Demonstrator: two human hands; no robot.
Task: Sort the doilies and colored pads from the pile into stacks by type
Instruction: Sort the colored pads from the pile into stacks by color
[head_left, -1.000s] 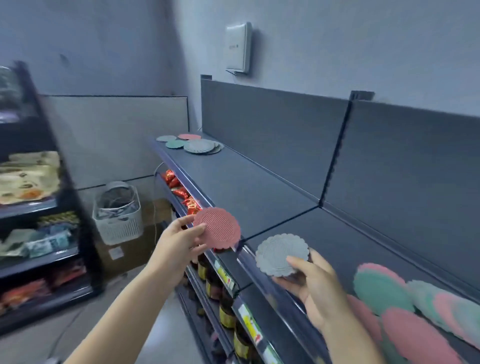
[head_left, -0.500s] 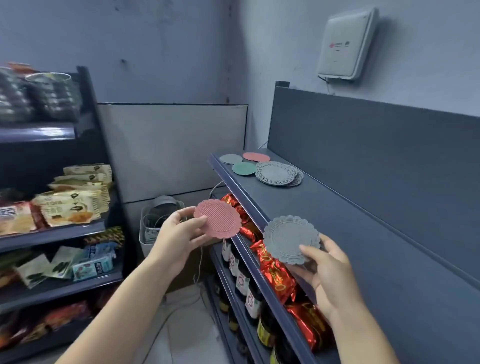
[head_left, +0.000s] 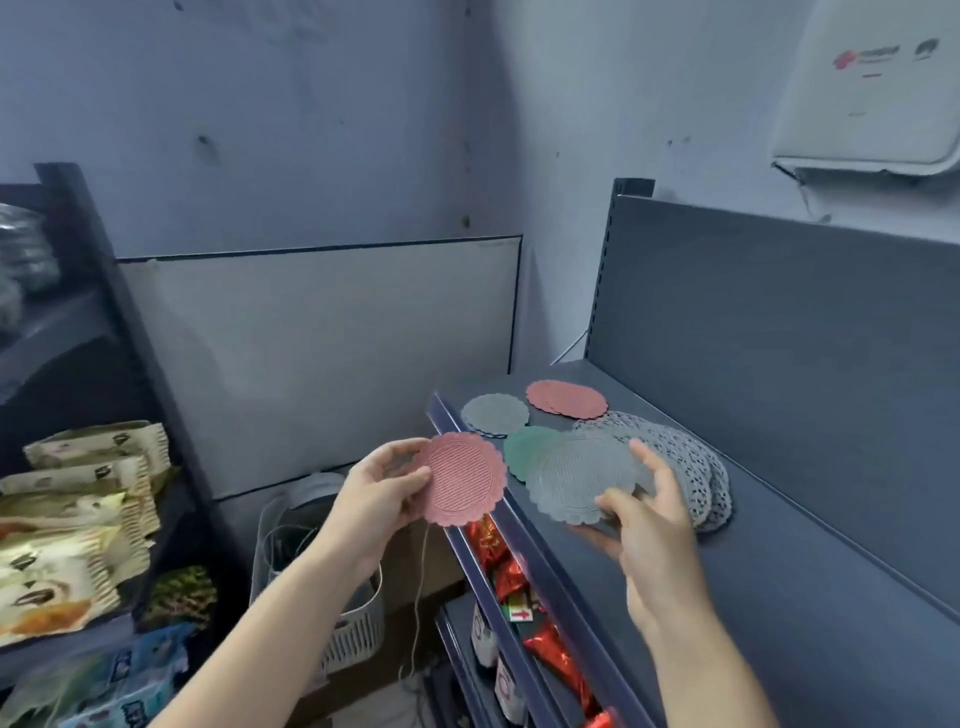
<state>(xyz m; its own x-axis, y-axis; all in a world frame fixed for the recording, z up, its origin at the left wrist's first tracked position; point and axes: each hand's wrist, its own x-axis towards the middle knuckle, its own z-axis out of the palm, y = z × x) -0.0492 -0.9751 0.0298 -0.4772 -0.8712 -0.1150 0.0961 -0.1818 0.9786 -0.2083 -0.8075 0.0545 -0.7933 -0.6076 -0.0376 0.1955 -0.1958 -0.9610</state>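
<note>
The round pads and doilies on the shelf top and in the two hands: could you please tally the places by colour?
Pink: 2, one in the left hand at, one spot on the shelf
Grey: 2, one in the right hand at, one spot on the shelf
Green: 1
Lace doily stack: 1
Total: 6

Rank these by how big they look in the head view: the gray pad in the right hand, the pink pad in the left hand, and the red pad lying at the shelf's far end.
1. Gray pad, slightly largest.
2. Pink pad, close behind.
3. Red pad, though it lies farther away, so its true size may match.
</note>
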